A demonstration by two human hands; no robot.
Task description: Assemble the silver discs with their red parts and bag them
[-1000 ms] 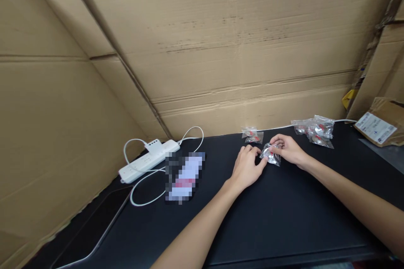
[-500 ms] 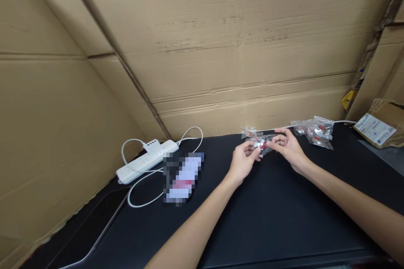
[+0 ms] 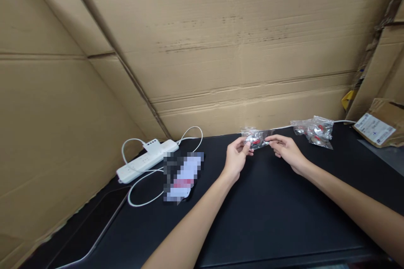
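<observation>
My left hand [image 3: 236, 157] is closed on the left end of a small clear plastic bag [image 3: 261, 143], thumb on top. Inside the bag are a shiny silvery round piece and something red; their exact kind is too small to make out. At the bag's right end, my right hand [image 3: 285, 150] pinches the edge between thumb and fingertips. Just behind the held bag, partly covered by it, lies another clear bag [image 3: 248, 130]. Farther right is a pile of similar bags [image 3: 315, 130] with silvery and red contents.
A white power strip [image 3: 147, 162] with a looped white cable [image 3: 135, 205] lies left on the black table [image 3: 268, 227]. Near it are a blurred-out phone-like object [image 3: 186, 178] and a dark tablet-like slab [image 3: 91, 227]. Cardboard walls [image 3: 221, 50] surround the table; a labelled package [image 3: 378, 128] sits right.
Both hands have shifted slightly, the left one leftward with the bag. The bag is now stretched flatter between them, and the right fingers have slid to its right end.
</observation>
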